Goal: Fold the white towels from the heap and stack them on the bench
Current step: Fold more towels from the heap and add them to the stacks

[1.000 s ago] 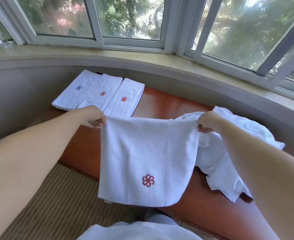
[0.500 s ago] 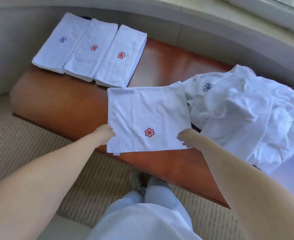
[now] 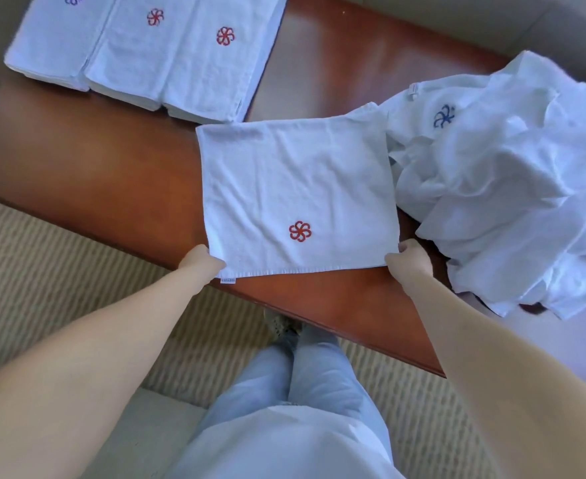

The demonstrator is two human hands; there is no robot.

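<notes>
readable text: none
spread towel [image 3: 295,188]: red flower emblem, no letters
hem tag [image 3: 228,280] on its near left corner: print too small to read
heap [image 3: 512,181]: blue flower emblem; white tag, blank or illegible
folded towels [image 3: 153,53], far left: red and blue emblems only

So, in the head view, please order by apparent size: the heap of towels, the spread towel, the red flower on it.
1. heap of towels, partly cut off by the frame edge
2. spread towel, close to the heap in area, so this order is unsure
3. red flower, clearly smallest
</notes>
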